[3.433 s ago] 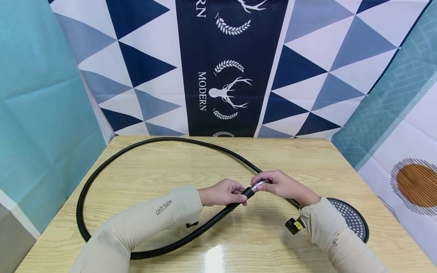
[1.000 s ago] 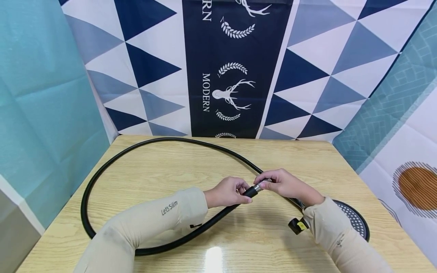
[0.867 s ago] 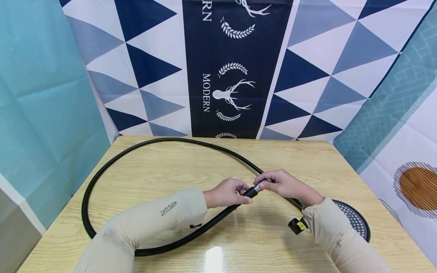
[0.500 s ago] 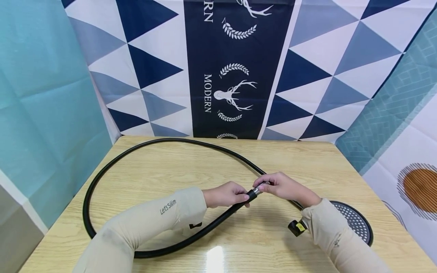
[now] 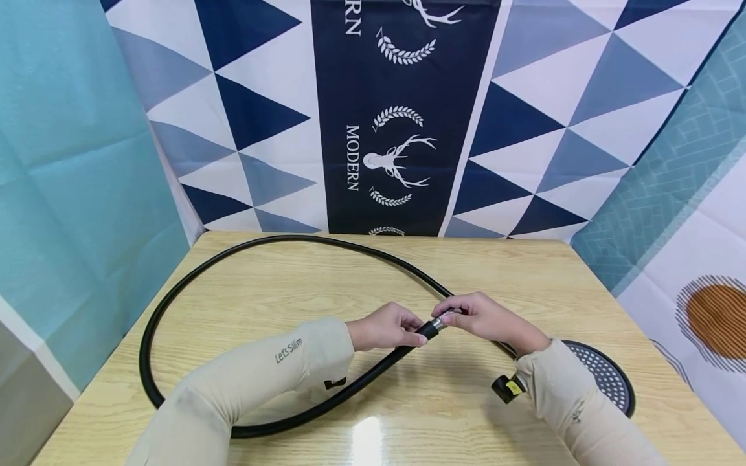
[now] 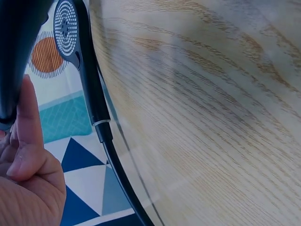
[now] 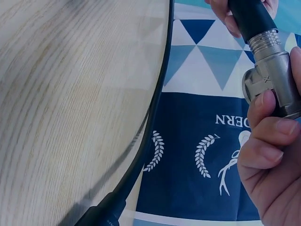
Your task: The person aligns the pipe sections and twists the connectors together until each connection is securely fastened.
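My left hand (image 5: 387, 327) pinches the thick black end sleeve (image 5: 428, 331) of a black shower hose (image 5: 148, 317) between thumb and fingers. In the right wrist view, a silver metal fitting (image 7: 277, 77) with a ridged, thread-like neck and a side knob meets that sleeve. My right hand (image 5: 480, 316) grips the fitting, fingers curled round its lower body; in the head view they hide most of it. The other hose end joins the handle of a black shower head (image 6: 66, 28), which lies on the table by my right sleeve, spray face (image 5: 603, 378) visible.
The hose loops widely over the wooden table (image 5: 262, 291), running close to its back edge. Patterned cloth (image 5: 402, 116) hangs behind the table, with more cloth at both sides. A small black device (image 5: 506, 388) with a yellow patch sits at my right cuff.
My left fingers have shifted on the hose sleeve, lower half a second ago and higher now. The right hand keeps its grip on the fitting, nearly in place. The shower head lies still.
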